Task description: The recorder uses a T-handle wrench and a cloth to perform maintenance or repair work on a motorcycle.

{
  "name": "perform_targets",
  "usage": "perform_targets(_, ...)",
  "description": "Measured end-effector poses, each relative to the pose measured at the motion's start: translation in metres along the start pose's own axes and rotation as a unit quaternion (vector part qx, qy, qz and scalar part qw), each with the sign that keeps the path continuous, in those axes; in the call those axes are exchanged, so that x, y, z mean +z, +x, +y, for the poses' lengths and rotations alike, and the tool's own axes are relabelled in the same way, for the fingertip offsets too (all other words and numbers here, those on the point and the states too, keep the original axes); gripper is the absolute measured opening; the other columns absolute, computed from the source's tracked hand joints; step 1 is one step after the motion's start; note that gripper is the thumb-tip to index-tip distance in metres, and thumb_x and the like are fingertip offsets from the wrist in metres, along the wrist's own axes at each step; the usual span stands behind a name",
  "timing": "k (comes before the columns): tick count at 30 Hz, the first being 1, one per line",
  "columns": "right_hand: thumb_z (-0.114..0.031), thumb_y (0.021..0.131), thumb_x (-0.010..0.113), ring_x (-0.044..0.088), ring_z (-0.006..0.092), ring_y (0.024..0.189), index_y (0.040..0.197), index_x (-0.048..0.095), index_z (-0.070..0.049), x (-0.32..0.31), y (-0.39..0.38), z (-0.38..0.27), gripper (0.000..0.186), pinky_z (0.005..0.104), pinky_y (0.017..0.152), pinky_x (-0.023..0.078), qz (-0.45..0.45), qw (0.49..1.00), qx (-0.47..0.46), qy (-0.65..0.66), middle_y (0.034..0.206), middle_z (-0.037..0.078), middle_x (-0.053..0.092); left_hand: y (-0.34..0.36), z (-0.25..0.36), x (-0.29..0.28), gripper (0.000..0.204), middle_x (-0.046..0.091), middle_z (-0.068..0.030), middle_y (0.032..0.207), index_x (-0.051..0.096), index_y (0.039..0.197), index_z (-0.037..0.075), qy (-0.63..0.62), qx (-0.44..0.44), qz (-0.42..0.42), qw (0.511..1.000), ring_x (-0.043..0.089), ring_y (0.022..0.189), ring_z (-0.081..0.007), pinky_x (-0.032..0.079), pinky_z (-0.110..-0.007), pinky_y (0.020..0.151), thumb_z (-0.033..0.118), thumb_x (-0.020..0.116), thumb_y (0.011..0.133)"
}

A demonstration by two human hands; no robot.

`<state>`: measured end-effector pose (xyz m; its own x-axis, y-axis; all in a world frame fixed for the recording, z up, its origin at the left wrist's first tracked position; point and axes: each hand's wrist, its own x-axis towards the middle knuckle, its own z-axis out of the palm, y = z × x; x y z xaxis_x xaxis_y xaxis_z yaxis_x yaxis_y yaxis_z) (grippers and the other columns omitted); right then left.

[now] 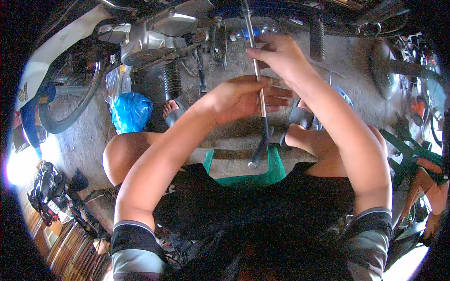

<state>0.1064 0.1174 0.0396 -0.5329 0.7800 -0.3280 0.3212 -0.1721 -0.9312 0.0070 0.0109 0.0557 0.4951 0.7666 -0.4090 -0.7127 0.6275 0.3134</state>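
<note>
A long silver metal rod (262,107) with a dark lower fitting stands lengthwise in front of me, reaching up toward a motorcycle. My right hand (276,54) is closed on its upper part. My left hand (239,100) is lower, slightly blurred, with fingers stretched out and spread behind the rod, which crosses them; whether they touch it I cannot tell. The rod's lower end (253,161) hangs over a green plastic stool (276,164) between my legs. A small blue object (251,33) shows behind the upper rod.
The motorcycle's silver engine casing (150,42) and white panel (56,51) span the top. A blue plastic bag (129,112) lies left of my sandalled feet. Black parts (51,196) are piled at lower left. Another person's bare limb (433,196) shows at far right beside dark green metalwork.
</note>
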Motion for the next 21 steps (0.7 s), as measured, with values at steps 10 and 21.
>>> perform_targets(10,-0.019,0.072,0.065,0.056,0.0133,0.068,0.092,0.054,0.002,-0.008,-0.012,-0.026,0.031,0.0245,0.061,0.045,-0.087,0.995,0.032,0.026,0.077,0.008,0.059,-0.01,0.004,-0.012,0.028,0.057,-0.0132,0.094,0.046,0.104,-0.002,0.192,-0.002,0.015,0.981,0.058,0.086,-0.022,0.048,-0.032,0.077,0.017,0.049,0.084)
perform_targets(21,-0.031,0.075,0.057,0.054,0.0228,0.076,0.087,0.056,-0.003,-0.003,-0.085,-0.076,0.031,0.0334,0.07,0.042,-0.345,0.869,-0.355,0.015,0.081,0.009,0.055,-0.021,0.002,-0.011,0.02,0.059,-0.0108,0.083,0.052,0.093,-0.002,0.575,0.173,0.054,0.798,0.059,0.075,-0.0198,0.049,-0.032,0.07,0.014,0.054,0.081)
